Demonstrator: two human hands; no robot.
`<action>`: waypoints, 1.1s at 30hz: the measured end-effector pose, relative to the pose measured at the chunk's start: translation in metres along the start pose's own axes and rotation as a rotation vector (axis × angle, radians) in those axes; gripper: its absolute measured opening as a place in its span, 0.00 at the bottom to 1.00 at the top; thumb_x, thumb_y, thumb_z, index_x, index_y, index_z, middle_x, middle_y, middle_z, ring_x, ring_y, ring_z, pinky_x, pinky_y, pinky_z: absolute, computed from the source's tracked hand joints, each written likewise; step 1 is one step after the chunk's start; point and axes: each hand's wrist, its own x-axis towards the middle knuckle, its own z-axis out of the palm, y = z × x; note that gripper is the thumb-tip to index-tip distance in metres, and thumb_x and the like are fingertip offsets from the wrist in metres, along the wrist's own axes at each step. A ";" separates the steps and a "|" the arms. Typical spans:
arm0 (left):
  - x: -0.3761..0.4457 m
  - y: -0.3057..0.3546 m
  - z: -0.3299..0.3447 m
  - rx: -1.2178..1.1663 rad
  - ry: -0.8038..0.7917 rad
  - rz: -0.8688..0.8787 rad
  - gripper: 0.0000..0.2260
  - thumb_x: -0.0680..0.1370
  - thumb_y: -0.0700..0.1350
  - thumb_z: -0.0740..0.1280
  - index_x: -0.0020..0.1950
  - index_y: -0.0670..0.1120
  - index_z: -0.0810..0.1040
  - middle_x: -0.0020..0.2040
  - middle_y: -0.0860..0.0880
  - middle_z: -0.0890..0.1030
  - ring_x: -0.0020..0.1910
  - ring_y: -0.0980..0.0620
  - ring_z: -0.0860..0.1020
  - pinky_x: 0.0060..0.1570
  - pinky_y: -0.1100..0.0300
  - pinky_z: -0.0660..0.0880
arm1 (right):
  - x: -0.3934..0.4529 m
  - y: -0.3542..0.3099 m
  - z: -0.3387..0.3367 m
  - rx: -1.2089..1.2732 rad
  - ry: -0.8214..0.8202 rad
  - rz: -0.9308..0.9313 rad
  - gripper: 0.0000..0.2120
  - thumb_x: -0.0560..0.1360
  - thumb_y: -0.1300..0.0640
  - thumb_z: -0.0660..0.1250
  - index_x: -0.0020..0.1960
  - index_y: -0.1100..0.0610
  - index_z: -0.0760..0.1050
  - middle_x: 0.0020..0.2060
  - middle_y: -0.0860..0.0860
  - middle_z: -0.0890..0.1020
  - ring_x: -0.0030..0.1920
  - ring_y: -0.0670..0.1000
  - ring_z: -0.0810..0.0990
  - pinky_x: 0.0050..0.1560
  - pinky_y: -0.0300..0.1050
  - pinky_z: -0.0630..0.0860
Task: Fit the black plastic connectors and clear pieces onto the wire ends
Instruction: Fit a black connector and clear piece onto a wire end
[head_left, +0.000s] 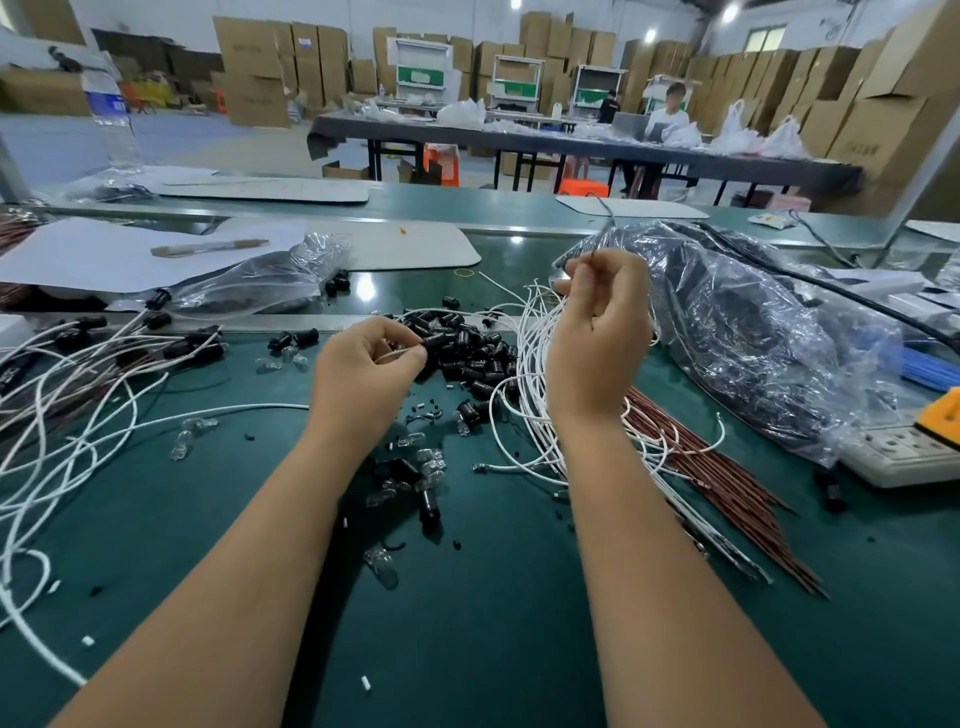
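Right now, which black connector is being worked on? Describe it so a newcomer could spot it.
Start at the green bench and find the heap of black connectors at its middle. At the heap's left edge, the left hand pinches one black connector in its fingertips. Unlike its loose neighbours, it is the one in a grip, with a white wire end at it.

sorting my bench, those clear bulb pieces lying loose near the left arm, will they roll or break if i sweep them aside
The clear pieces look rounded and smooth, so they would probably roll on the green mat. They look thin-walled and glassy, so possibly fragile. Being small, they are likely light and would scatter easily.
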 end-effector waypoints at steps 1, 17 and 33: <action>0.000 0.000 0.000 0.000 0.022 -0.002 0.05 0.75 0.39 0.69 0.40 0.48 0.79 0.27 0.52 0.73 0.24 0.58 0.67 0.26 0.69 0.67 | -0.004 -0.006 0.006 0.147 0.033 0.104 0.07 0.80 0.64 0.59 0.47 0.54 0.71 0.42 0.51 0.81 0.39 0.47 0.83 0.42 0.33 0.76; 0.002 -0.002 -0.003 -0.108 0.032 0.002 0.02 0.80 0.40 0.65 0.48 0.45 0.73 0.36 0.46 0.81 0.26 0.58 0.71 0.27 0.66 0.70 | -0.023 -0.005 0.018 0.879 -0.126 1.005 0.06 0.81 0.64 0.58 0.47 0.58 0.71 0.37 0.56 0.82 0.34 0.51 0.84 0.37 0.41 0.81; 0.004 -0.004 -0.011 -0.129 0.002 -0.053 0.02 0.76 0.41 0.70 0.44 0.47 0.79 0.35 0.47 0.83 0.31 0.54 0.73 0.31 0.68 0.70 | -0.025 -0.001 0.023 0.716 -0.315 0.898 0.07 0.83 0.65 0.54 0.48 0.61 0.69 0.39 0.59 0.82 0.34 0.53 0.84 0.36 0.41 0.80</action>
